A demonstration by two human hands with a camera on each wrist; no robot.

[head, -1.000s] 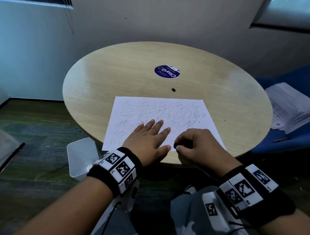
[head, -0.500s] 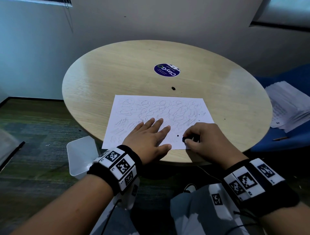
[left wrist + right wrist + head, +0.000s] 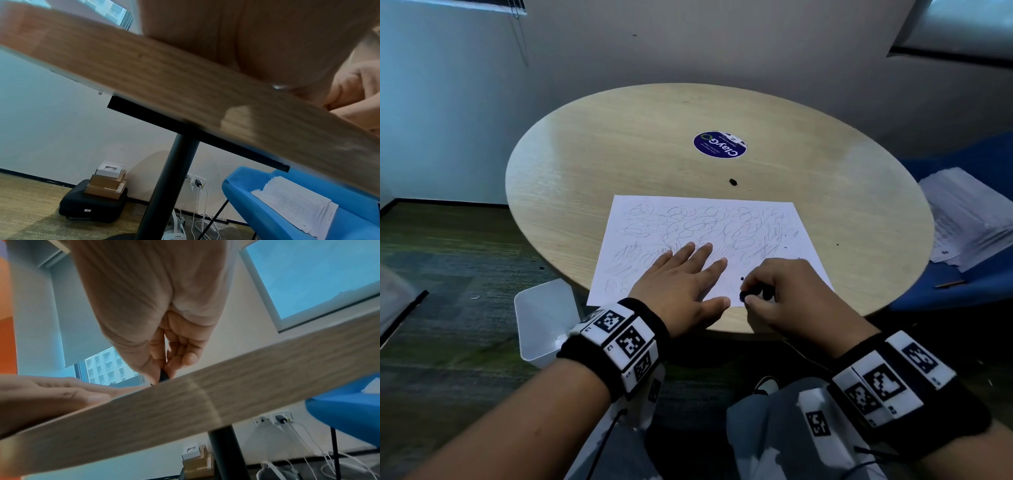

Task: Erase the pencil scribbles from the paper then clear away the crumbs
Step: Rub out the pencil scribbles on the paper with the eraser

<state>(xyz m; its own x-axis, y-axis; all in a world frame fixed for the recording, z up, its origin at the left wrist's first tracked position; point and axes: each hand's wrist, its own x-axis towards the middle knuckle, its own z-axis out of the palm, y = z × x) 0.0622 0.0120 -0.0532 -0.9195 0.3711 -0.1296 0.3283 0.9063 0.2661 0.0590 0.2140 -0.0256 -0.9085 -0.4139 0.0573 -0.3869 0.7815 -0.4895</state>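
A white sheet of paper [image 3: 705, 236] covered in pencil scribbles lies on the round wooden table [image 3: 619, 154], near its front edge. My left hand [image 3: 688, 274] lies flat on the sheet's lower middle, fingers straight and spread. My right hand [image 3: 767, 291] pinches a small dark eraser [image 3: 748, 295] between thumb and fingers and presses it on the paper's near edge, just right of the left thumb. In the right wrist view the eraser [image 3: 163, 375] shows as a dark tip at the table rim. A few dark crumbs [image 3: 742, 279] lie on the sheet.
A round blue sticker [image 3: 719, 144] and a dark speck [image 3: 732, 182] sit farther back on the table. A white bin [image 3: 544, 318] stands on the floor at the left. A blue chair [image 3: 969, 274] on the right carries a stack of papers [image 3: 969, 229].
My right hand with the eraser went right along the paper's near edge, then came back left toward the left thumb. The left hand has stayed flat on the sheet.
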